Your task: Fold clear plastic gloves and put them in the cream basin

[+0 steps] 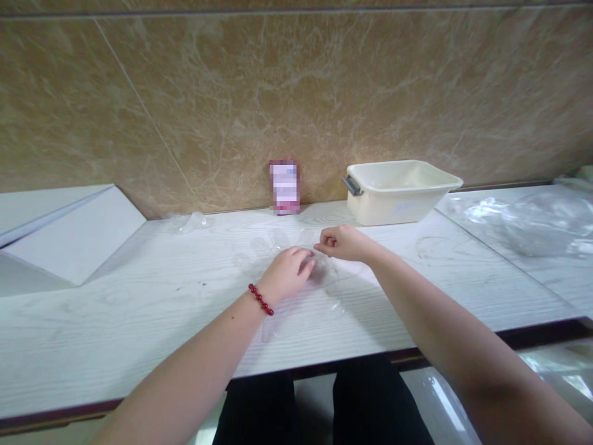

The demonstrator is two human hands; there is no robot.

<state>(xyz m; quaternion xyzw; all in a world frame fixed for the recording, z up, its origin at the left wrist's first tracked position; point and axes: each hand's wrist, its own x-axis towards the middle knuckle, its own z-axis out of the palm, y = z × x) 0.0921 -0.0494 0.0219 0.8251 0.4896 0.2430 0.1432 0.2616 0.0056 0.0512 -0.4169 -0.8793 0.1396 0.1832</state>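
Note:
A thin clear plastic glove (pixel 278 247) lies flat on the white wood-grain table (pixel 139 309), hard to make out against it. My left hand (pixel 290 272), with a red bead bracelet at the wrist, rests on the glove's cuff end with fingers curled down over the film. My right hand (pixel 340 242) is just to its right, fingers closed in a pinch on the edge of the same plastic.
A cream plastic tub (pixel 398 191) with a grey handle stands at the back right by the marble wall. A small blurred card (pixel 284 186) leans against the wall. Crumpled clear plastic (pixel 528 219) lies far right, another scrap (pixel 189 222) back left.

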